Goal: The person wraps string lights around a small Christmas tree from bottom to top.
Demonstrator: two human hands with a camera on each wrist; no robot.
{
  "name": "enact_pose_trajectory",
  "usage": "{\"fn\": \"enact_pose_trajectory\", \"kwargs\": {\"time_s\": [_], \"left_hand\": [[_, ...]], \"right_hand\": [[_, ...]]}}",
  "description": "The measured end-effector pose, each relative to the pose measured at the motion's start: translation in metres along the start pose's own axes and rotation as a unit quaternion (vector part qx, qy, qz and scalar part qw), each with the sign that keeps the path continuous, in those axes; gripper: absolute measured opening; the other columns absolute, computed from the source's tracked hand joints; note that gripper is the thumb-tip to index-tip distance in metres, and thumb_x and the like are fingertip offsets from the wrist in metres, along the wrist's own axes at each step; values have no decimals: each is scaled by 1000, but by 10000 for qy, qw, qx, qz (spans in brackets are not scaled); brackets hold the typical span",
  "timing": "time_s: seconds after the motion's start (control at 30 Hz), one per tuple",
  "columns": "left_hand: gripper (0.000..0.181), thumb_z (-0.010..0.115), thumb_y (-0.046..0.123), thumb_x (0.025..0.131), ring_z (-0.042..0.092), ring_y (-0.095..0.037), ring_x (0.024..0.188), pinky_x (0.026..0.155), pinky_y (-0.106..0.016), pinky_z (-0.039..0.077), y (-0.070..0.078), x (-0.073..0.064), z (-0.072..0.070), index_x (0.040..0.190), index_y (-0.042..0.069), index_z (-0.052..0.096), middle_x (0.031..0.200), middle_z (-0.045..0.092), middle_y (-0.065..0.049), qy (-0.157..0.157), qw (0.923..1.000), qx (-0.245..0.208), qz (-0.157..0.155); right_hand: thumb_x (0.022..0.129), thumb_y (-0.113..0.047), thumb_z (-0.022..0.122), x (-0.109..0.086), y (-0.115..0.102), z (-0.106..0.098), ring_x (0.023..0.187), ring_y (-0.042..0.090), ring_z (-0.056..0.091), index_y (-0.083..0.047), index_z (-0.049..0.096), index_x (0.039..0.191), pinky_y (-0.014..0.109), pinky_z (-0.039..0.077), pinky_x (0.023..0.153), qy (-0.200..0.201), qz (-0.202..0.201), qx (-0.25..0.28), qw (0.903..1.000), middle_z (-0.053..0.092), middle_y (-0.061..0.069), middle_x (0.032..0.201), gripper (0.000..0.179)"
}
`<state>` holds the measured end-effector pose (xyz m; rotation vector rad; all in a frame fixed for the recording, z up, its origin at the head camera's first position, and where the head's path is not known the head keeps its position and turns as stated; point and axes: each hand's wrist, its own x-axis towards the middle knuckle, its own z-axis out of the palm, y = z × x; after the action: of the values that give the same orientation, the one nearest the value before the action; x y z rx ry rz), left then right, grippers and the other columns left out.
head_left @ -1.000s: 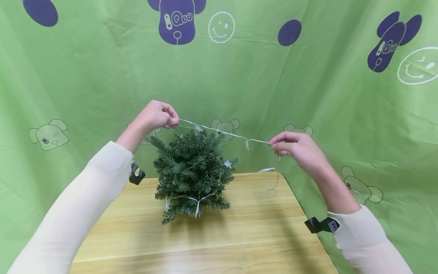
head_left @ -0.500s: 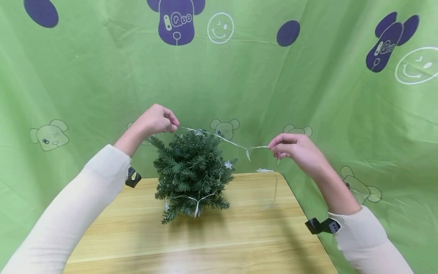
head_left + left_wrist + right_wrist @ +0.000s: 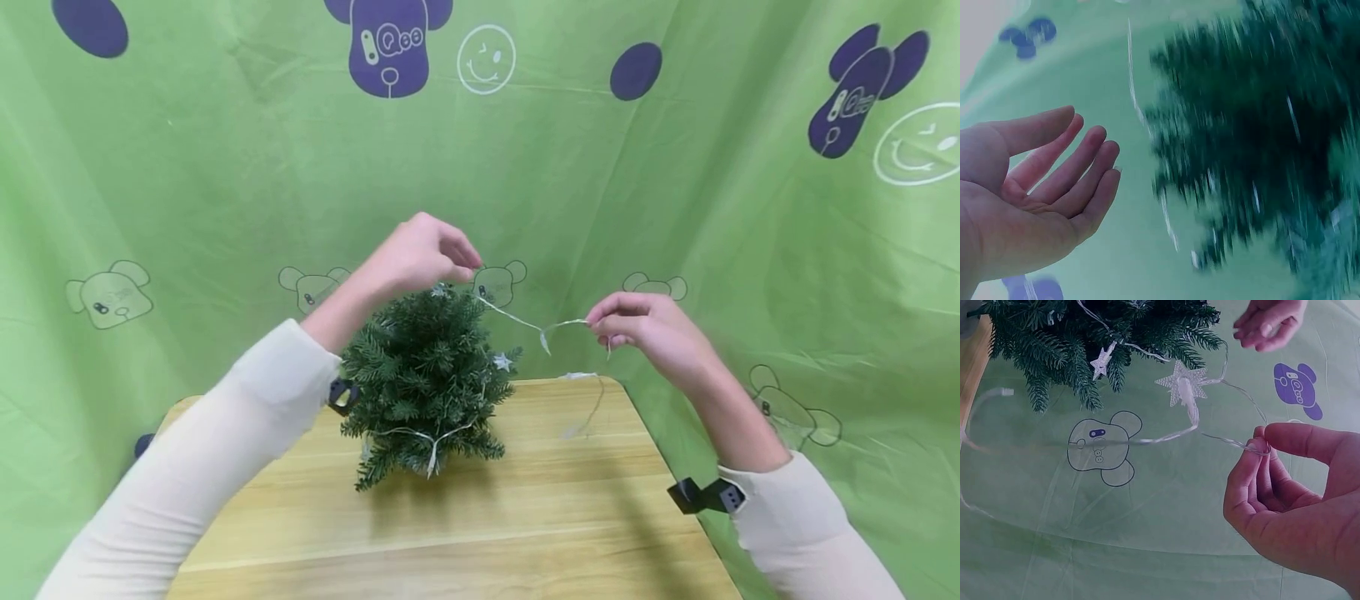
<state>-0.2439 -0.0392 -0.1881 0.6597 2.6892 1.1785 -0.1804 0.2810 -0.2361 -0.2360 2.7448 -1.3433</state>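
A small green artificial Christmas tree stands on the table, wrapped with a clear-wired string of star lights. My right hand pinches the wire between thumb and fingertips, to the right of the tree. In the right wrist view, a star light hangs between that pinch and the branches. Above the treetop is my left hand; the left wrist view shows its fingers loosely spread, holding nothing. One star light sits on the tree's right side. The back of the tree is hidden in the head view.
The loose tail of the light string dangles below my right hand, over the far right part of the wooden table. A green printed curtain hangs behind and along both sides.
My left hand has let go of the wire and moved right across the treetop. The wire, earlier taut between both hands, now sags. My right hand has stayed nearly still.
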Motion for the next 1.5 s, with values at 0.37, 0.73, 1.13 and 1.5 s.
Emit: {"fn": "enact_pose_trajectory", "kwargs": {"time_s": [0.37, 0.73, 1.13, 1.5], "left_hand": [[21, 77, 7, 84, 68, -18, 99, 95, -36, 54, 15, 18, 58, 103, 15, 78, 100, 77, 1, -20, 9898, 1312, 563], [9, 75, 11, 91, 68, -16, 90, 91, -35, 56, 16, 10, 28, 99, 14, 79, 96, 78, 0, 323, 9925, 1027, 577], [10, 74, 12, 92, 68, -19, 95, 92, -36, 56, 13, -9, -30, 101, 11, 78, 100, 78, -3, 552, 9938, 876, 411], [8, 74, 14, 93, 68, -22, 97, 98, -41, 53, -12, -20, -59, 101, 13, 76, 104, 77, -7, 556, 9945, 887, 17]], "right_hand": [[100, -27, 61, -4, -4, 0, 96, 22, 64, -10, 67, 116, 42, 42, 106, 19, 47, -67, 10000, 68, 7, 103, 25], [100, -30, 61, -4, -6, -1, 95, 24, 64, -9, 67, 115, 42, 42, 103, -162, 7, -145, 9998, 68, 7, 101, 26], [102, -24, 57, -1, -21, 11, 97, 32, 65, -5, 62, 105, 49, 44, 99, -1229, -414, -82, 9915, 66, 13, 95, 20], [105, -23, 52, 5, -26, 17, 89, 30, 66, -2, 61, 105, 44, 53, 93, -1756, -724, 83, 9818, 66, 17, 92, 22]]}}
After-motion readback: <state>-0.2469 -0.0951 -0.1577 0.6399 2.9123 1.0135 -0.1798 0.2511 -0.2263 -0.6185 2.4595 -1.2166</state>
